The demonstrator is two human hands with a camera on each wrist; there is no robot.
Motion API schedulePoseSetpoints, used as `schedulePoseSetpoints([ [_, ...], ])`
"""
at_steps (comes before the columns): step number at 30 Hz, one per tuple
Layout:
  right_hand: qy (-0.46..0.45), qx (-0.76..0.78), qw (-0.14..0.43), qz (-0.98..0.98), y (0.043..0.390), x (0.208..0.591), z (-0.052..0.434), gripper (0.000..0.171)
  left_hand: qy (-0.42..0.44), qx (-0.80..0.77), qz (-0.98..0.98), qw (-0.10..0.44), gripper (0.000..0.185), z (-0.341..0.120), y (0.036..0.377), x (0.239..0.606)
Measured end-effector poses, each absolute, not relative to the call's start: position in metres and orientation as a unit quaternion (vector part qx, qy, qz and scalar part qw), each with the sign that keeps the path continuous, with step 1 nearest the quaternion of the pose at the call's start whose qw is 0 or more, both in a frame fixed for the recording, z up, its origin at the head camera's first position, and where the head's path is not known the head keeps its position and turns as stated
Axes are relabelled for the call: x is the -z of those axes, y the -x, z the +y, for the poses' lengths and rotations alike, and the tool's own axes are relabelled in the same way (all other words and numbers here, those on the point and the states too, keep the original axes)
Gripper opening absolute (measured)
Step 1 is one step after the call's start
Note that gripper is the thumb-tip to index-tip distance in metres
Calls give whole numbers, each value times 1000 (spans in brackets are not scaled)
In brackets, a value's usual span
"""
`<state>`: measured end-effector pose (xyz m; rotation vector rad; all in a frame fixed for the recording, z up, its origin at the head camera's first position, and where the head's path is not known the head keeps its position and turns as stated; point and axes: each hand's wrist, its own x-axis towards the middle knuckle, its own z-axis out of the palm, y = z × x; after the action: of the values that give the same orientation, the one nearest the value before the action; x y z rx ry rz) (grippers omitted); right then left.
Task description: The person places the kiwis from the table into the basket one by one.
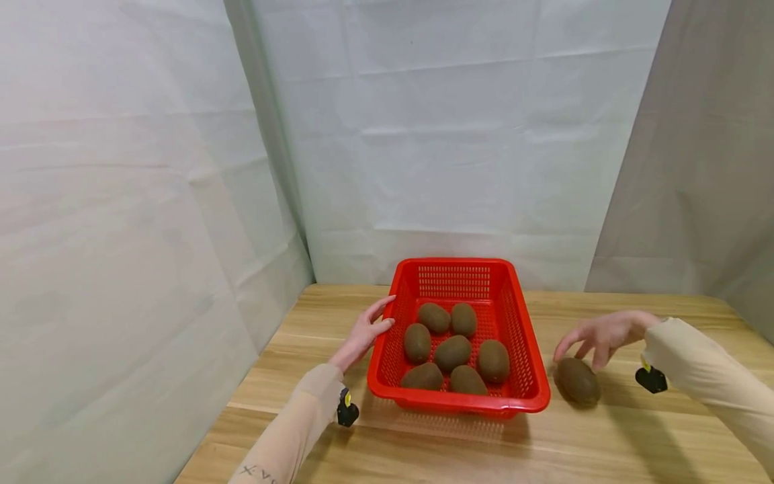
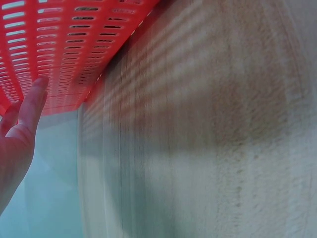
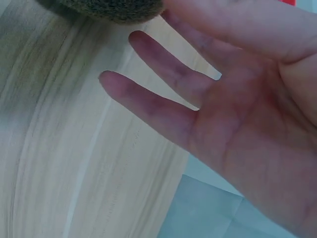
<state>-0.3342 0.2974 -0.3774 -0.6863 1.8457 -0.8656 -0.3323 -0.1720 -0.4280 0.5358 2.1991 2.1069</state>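
A red plastic basket [image 1: 456, 402] with slotted walls stands on the table, holding several brown, fuzzy kiwis [image 1: 453, 353]. My left hand [image 1: 366, 334] is at the basket's left side, fingers extended and tips at the rim; the left wrist view shows the hand [image 2: 20, 124] beside the slotted wall. To the right of the basket, one kiwi [image 1: 578, 383] lies on the wood. Just behind it is my right hand [image 1: 605, 334], thumb and fingertips at the fruit's far end. In the right wrist view the hand [image 3: 233, 104] has spread fingers, and the kiwi [image 3: 116, 9] is cut off by the top edge.
The light wooden table [image 1: 290, 376] extends on both sides of the basket. White sheeting [image 1: 447, 148] hangs behind the table and along the left side, with a greyer sheet [image 1: 689, 175] at the right.
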Motion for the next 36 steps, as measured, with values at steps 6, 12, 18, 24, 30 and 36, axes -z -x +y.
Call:
schedulePoseSetpoints([
  [6, 264, 349, 478, 762, 331, 380, 295, 55, -183, -686, 703, 49, 52, -171, 318, 408],
  [12, 240, 348, 461, 780, 328, 382, 293, 54, -188, -682, 706, 48, 52, -171, 318, 408],
  [18, 259, 369, 463, 763, 329, 388, 295, 52, -185, -680, 707, 52, 52, -171, 318, 408],
  [24, 345, 371, 460, 729, 332, 394, 298, 48, -184, -683, 705, 53, 52, -171, 317, 408],
  [30, 307, 384, 484, 724, 330, 395, 302, 46, -185, -681, 707, 52, 52, -171, 317, 407],
  [36, 278, 420, 493, 709, 325, 399, 307, 46, -189, -676, 711, 45, 51, -170, 316, 408],
])
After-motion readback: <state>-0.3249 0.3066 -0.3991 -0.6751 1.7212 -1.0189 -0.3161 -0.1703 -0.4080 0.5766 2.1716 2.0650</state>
